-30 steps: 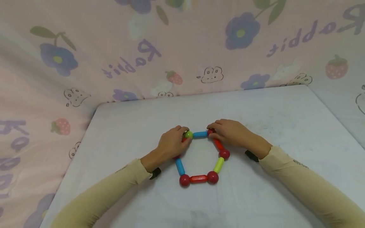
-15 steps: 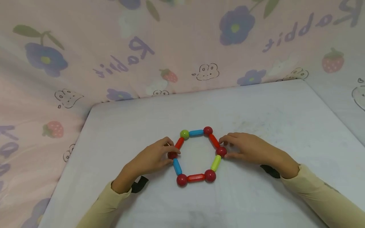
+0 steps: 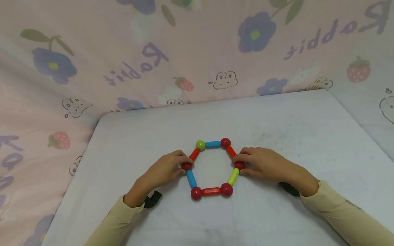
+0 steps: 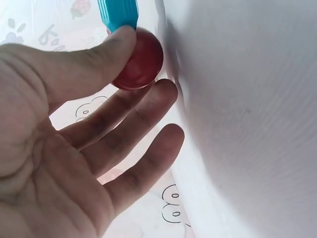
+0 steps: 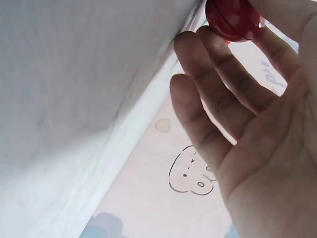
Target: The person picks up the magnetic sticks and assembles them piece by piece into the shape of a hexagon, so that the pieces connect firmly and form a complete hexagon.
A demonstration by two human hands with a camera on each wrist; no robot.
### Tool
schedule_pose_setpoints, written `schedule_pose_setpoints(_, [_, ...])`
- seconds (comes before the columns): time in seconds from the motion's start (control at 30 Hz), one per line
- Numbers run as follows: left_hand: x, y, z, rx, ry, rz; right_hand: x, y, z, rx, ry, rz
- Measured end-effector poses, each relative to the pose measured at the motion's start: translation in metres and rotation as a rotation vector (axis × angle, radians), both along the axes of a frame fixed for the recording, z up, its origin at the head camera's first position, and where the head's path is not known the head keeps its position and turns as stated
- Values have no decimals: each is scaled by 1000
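A six-sided ring of magnetic balls and sticks lies flat on the white table. My left hand (image 3: 164, 169) pinches the red ball (image 3: 186, 166) at the ring's left corner, between a red stick (image 3: 194, 154) and a blue stick (image 3: 191, 179). In the left wrist view the thumb presses that ball from one side, and the other fingers spread loosely. Opposite, my right hand (image 3: 266, 164) pinches the right-corner red ball (image 5: 233, 20), which joins a red stick (image 3: 231, 151) and a yellow-green stick (image 3: 233, 176). Fingers partly cover both balls.
A green ball (image 3: 200, 145), a blue stick (image 3: 213, 144) and a red ball (image 3: 225, 142) form the far side. Two red balls with a red stick (image 3: 211, 191) between them form the near side. A printed curtain (image 3: 197, 51) rises behind the table (image 3: 277, 119).
Both hands have come from the ring's far corners down to its left and right corners. The right hand, still beside its ball half a second ago, now holds it. The ring keeps its shape.
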State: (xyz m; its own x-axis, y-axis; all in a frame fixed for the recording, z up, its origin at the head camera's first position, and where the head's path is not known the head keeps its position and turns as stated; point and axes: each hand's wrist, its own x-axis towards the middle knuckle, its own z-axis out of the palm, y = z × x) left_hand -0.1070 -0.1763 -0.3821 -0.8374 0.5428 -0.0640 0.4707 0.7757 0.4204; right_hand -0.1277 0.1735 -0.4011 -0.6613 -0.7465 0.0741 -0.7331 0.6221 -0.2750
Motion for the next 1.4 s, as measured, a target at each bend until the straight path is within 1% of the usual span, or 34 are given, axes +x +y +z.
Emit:
schedule_pose_setpoints(0.13, [-3,-1,0,8,27,12,-3,1,0,1,-8,-14])
schedule_pose_setpoints(0.33, [-12,0,-1,13,47,33,-10,2,1,-3,-7,-32])
schedule_pose_setpoints(0.57, [-22,0,0,25,30,73,-24,-3,4,6,6,-61])
schedule_pose_setpoints(0.8, [-29,0,-2,41,16,109,-33,-7,4,16,-4,-75])
schedule_pose_setpoints(0.93, [-35,0,-1,56,22,134,-38,-8,8,25,-8,-94])
schedule_pose_setpoints(1.07, [-43,0,-1,68,20,155,-46,-9,11,32,10,-104])
schedule_pose_setpoints(1.23, [-51,1,-2,66,9,175,-54,-8,8,57,23,-112])
schedule_pose_setpoints(1.4, [-57,2,-5,60,-2,208,-60,-8,6,59,13,-120])
